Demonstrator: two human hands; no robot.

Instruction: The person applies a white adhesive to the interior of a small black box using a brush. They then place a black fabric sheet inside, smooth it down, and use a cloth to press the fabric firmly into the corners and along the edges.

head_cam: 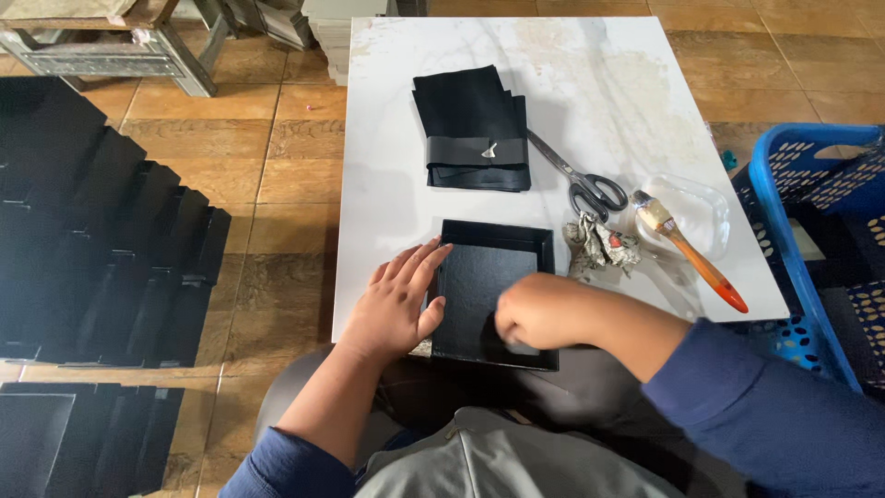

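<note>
One shallow black box tray [489, 277] lay open side up at the near edge of the white marble-patterned board [387, 184], its near end overhanging toward the person's lap. The left hand [398, 304] rested flat against the tray's left wall, fingers spread and extended, clamped on nothing. The right hand [535, 312] was inside the tray near its lower right part, fingers curled inward and pressed to the lining; whether anything was pinched between them could not be told.

Just right of the tray lay one crumpled rag [601, 245]. Beyond it were one pair of scissors [576, 177] with black handles, blades closed, and one brush [693, 251] with an orange handle, its bristle end resting on one clear plastic dish [710, 214]. Further back on the board sat one stack of black folded sheets [472, 124] bound by a black band.

To the right stood one blue perforated plastic basket [800, 184]. On the tiled floor [277, 175] to the left stood a row of black panels [111, 240], overlapped; the count was not clear.
</note>
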